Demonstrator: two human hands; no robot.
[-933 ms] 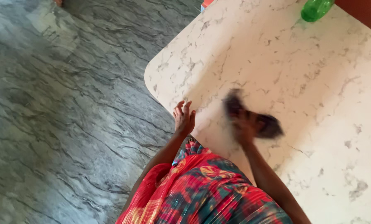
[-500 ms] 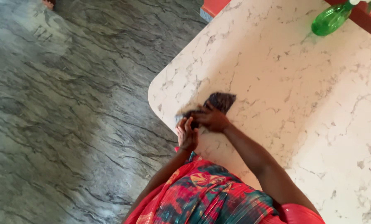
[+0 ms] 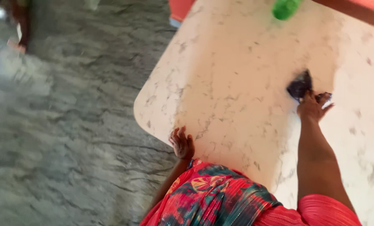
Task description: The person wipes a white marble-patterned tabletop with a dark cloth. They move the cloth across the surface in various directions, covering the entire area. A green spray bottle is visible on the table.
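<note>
My right hand [image 3: 312, 105] presses a dark cloth [image 3: 300, 85] flat on the white marble-patterned table [image 3: 237, 71], out toward the middle right of the top. My left hand [image 3: 182, 143] rests on the table's near edge close to the rounded corner, fingers loosely spread, holding nothing. The picture is blurred by motion.
A green plastic bottle [image 3: 285, 8] stands at the far edge of the table. Something red [image 3: 182, 9] sits behind the table's far left corner. Grey veined stone floor [image 3: 61, 125] spreads to the left. My red patterned clothing [image 3: 220, 196] fills the bottom.
My right hand has swept the cloth from the near left corner of the table out to the right and farther away. The left hand stays at the table's edge.
</note>
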